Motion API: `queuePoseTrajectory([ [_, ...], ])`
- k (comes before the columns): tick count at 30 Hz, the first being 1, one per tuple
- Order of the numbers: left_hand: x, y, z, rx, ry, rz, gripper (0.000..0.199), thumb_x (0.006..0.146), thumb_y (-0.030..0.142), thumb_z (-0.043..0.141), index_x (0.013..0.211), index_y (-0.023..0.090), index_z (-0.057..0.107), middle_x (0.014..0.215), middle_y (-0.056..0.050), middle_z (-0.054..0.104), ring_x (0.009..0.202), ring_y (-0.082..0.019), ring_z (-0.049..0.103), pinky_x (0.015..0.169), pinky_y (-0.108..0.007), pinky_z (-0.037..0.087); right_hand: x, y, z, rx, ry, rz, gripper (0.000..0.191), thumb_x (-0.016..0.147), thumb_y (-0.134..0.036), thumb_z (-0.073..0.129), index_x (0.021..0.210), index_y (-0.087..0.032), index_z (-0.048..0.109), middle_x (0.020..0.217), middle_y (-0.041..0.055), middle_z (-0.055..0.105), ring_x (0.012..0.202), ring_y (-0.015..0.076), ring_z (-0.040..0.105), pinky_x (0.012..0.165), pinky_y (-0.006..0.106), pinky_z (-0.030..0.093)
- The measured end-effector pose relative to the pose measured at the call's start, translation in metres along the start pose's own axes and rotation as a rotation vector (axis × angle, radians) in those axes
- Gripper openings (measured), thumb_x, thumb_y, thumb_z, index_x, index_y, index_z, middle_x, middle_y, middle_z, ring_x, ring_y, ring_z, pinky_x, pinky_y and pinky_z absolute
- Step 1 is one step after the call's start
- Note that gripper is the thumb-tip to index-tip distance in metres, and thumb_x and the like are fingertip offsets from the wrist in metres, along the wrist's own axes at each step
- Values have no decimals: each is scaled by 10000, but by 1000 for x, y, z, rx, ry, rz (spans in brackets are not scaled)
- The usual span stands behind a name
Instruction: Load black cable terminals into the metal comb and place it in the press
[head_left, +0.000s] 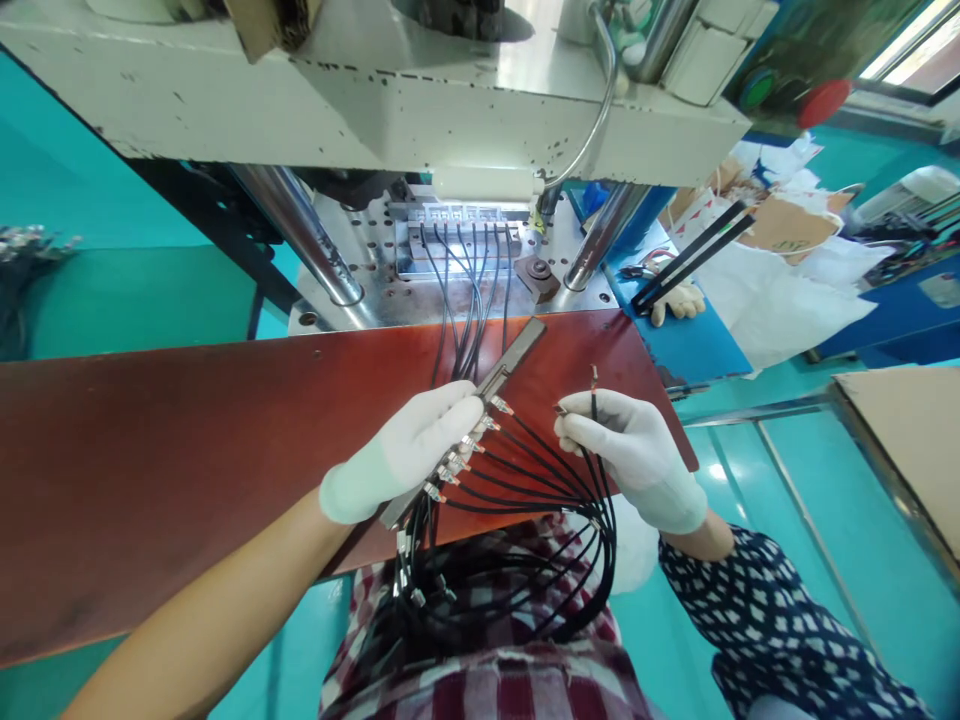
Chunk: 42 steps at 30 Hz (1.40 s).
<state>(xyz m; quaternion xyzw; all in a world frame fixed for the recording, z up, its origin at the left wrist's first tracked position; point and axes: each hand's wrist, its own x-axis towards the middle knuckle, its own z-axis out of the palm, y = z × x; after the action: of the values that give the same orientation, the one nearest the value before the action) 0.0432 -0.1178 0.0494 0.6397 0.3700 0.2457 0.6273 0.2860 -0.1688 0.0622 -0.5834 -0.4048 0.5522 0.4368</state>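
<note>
My left hand (416, 440), in a white glove, is closed around a long metal bar (521, 350) that slants over the table's front part. Shiny metal terminals (454, 465) sit in a row along the bar, with black cables (525, 480) running from them to the right. My gloved right hand (637, 455) grips one black cable (595, 405), its stripped copper end pointing up. A small metal piece (559, 409) shows at the right thumb and fingertips; its kind is unclear. The cable bundle (592, 600) hangs in loops over the lap.
A press stands ahead, with steel columns (300, 235) and a lower mould (457, 250) with several black cables in it. The red-brown table (187, 460) spans the front. A blue side bench (697, 345) holds a glove (679, 300); a cardboard box (907, 430) stands at right.
</note>
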Motion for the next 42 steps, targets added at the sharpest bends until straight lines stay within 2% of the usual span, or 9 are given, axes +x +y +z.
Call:
queuePoseTrajectory([
  [6,1,-2,1,62,-75,-14,428,973,544,401,853,152,522,731,18,504,638,-91,441,575,-234,377,11,-17,22,-80,-145,-54,142,785,-256,719,732,-138,661,655,5,627,634,105,549,619,239,434],
  [12,0,0,0,166,-81,17,429,976,543,384,798,165,478,698,37,461,626,-87,407,579,-238,343,15,-19,34,-40,-148,4,164,765,-254,706,688,-138,619,636,-15,595,616,99,508,591,235,398],
  [16,-1,0,4,410,-5,20,428,966,554,397,758,180,412,653,54,401,606,-87,366,581,-242,313,16,-17,38,-58,-139,1,166,757,-234,678,659,-146,577,616,-16,574,611,104,499,586,242,389],
  [21,-1,-2,4,629,101,25,425,962,560,400,767,183,415,668,52,415,607,-92,346,593,-251,295,18,-10,50,-106,-19,-57,208,755,-235,674,635,-164,520,579,-37,525,581,90,454,549,232,350],
  [24,0,-2,2,522,62,23,433,962,566,396,762,183,419,653,52,412,605,-92,365,584,-243,312,18,-4,54,-82,-7,-81,166,781,-257,656,691,-162,553,628,-34,551,603,90,483,561,226,374],
  [28,0,-1,1,260,3,-38,437,954,582,405,775,184,437,656,53,430,604,-90,408,559,-229,346,17,1,49,35,88,-189,187,811,-315,656,906,-185,562,760,-21,636,667,105,568,635,239,472],
  [33,1,0,-1,175,-4,-13,425,957,564,416,791,177,470,685,45,425,626,-93,382,570,-236,331,15,0,39,-64,106,-255,162,792,-261,705,896,-173,617,786,-11,645,696,94,593,683,219,502],
  [39,3,1,-5,147,-14,34,407,966,537,411,825,167,507,727,33,441,654,-100,391,602,-247,339,15,-9,29,-151,141,-359,156,969,-327,520,964,-195,604,559,-59,590,460,70,487,470,184,397],
  [42,2,1,-6,128,-2,44,402,964,531,423,804,168,487,722,35,423,648,-96,375,604,-245,336,16,-17,23,-314,12,-368,266,1009,-391,458,987,-196,637,477,-73,529,414,68,429,470,200,365],
])
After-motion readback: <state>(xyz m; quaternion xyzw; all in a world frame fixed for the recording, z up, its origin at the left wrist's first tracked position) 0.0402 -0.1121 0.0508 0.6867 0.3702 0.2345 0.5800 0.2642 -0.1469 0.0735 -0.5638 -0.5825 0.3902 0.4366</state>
